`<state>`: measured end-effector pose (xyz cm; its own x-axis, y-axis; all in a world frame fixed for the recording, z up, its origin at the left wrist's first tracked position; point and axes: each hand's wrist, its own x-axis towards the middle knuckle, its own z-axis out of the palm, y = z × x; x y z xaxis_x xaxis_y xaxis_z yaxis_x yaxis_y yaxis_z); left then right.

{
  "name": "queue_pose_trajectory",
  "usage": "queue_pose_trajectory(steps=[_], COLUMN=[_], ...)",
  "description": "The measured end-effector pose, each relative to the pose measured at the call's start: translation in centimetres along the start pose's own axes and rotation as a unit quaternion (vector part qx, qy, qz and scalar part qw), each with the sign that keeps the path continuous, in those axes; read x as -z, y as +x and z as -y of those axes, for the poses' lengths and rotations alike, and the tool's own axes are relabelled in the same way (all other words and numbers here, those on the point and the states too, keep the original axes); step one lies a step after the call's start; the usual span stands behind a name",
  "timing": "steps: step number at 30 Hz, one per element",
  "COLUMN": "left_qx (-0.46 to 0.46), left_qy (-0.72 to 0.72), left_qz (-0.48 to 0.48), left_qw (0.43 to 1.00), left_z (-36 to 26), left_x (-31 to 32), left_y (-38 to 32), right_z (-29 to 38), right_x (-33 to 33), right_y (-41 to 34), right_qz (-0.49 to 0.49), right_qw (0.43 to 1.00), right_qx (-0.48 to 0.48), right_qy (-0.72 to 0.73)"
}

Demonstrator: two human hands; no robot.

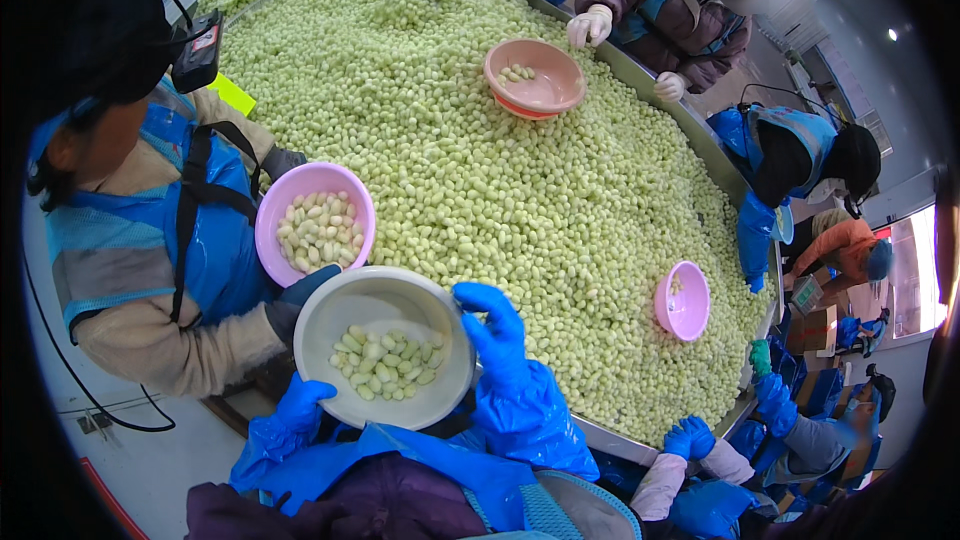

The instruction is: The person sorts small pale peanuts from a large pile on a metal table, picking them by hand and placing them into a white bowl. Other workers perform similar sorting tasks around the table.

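A grey-white plastic bowl (384, 420) with a cluster of pale green, oval, grape-like fruits (386, 362) inside is held over the near edge of a large metal table. My left hand (301, 406), in a blue glove, grips its lower left rim. At its right rim is my right hand (491, 326), also blue-gloved, thumb and fingers curled at the edge. Beyond the bowl lies a deep heap of the same fruits (510, 195). A pink-purple bowl (264, 229) of paler fruits touches or nearly touches my bowl at the upper left.
A co-worker's dark-gloved hand (304, 292) is close beside my bowl on the left. An orange-pink bowl (555, 79) and a small pink bowl (688, 307) rest on the heap. Several other workers stand around the table's metal rim (660, 101).
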<state>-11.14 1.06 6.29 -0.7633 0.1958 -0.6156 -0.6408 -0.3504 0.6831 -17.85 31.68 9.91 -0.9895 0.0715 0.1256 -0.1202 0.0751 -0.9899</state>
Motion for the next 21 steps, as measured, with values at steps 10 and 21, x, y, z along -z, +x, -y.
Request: queue_pose_trajectory(steps=[10,21], left_qx=[0.017,0.001], left_qy=[-0.007,-0.049], left_qz=[-0.007,0.01], left_qw=[1.0,0.999], left_z=[-0.5,-0.7], left_x=[0.1,-0.9], left_y=[0.2,0.0], right_z=[-20.1,-22.9], right_x=[13.1,10.6], right_y=[3.7,15.9], right_qz=[-0.132,-0.042], right_qw=[0.953,0.811], right_qx=[-0.116,-0.159], right_qy=[-0.247,-0.561])
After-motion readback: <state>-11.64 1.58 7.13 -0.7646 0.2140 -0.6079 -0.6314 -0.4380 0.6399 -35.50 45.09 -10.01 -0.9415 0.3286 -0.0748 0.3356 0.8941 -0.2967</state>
